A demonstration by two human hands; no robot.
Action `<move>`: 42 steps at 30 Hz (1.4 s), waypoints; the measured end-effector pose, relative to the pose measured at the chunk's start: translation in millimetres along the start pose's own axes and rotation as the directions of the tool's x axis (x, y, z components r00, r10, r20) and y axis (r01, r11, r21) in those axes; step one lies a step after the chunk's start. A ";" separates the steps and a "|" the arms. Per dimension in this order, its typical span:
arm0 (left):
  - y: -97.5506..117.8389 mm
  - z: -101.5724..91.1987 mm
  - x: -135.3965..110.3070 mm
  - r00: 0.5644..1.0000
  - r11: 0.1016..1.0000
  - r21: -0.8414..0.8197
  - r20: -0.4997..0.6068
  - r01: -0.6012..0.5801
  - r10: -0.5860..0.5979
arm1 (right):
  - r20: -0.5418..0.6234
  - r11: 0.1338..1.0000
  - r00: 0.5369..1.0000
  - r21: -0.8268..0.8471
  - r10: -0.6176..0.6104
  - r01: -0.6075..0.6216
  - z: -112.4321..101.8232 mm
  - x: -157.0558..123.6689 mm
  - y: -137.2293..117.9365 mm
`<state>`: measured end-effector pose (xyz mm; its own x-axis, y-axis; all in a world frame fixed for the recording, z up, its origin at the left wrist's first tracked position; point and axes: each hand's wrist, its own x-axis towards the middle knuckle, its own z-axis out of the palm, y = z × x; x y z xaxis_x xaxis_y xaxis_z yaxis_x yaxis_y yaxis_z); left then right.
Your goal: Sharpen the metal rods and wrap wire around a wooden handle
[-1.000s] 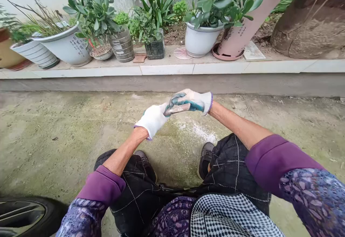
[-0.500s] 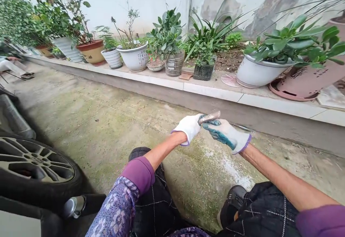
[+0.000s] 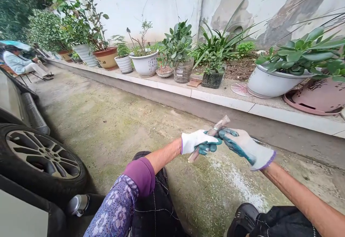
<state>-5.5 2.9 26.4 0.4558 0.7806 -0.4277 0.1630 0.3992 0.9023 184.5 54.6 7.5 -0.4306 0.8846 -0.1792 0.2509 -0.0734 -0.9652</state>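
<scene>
Compared with half a second ago, your stick stands more steeply across the frame, and its lower end now shows below your left hand, where before only the upper end was plain to see. Your view has also swung left: more of the wheel shows at the left edge, and a seated person comes fuller into the upper left. For the handling in progress, I judge that the left hand is the one carrying the stick now.

The stick lies just right of the middle of the frame, above the floor, tilted with its upper end to the right. Your left hand is closed round its middle. Your right hand is beside it with fingers bent and close together; I cannot tell whether they touch the stick or hold anything. A thin dark thing shows behind that hand, too unclear to name.

The stick looks short, straight and greyish brown, with a paler band partway up and a blunt upper end. White flecks lie on the floor toward the lower right.
</scene>
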 end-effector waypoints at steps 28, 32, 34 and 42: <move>2.4 -33.6 10.9 0.939 0.449 0.889 -0.227 0.093 0.256 | 0.212 0.716 0.966 -0.650 -0.151 0.255 6.2 3.2 41.2; -11.1 -44.3 20.9 0.945 0.180 0.959 -0.256 0.221 0.202 | 0.265 0.626 0.945 -0.709 -0.191 0.325 18.9 -3.5 38.8; -22.2 -35.7 27.6 0.974 0.081 0.980 -0.189 0.180 0.121 | 0.256 0.588 0.951 -0.749 -0.170 0.307 12.1 0.6 43.4; -26.6 6.6 26.1 0.991 0.084 0.988 0.127 -0.129 0.031 | 0.211 0.647 0.968 -0.721 -0.138 0.249 -21.2 14.0 49.2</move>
<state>7.8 9.5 -8.4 0.5677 0.7254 -0.3892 0.8196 -0.5422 0.1849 209.2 73.1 -38.5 -0.6344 0.7688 -0.0807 0.6797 0.5050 -0.5320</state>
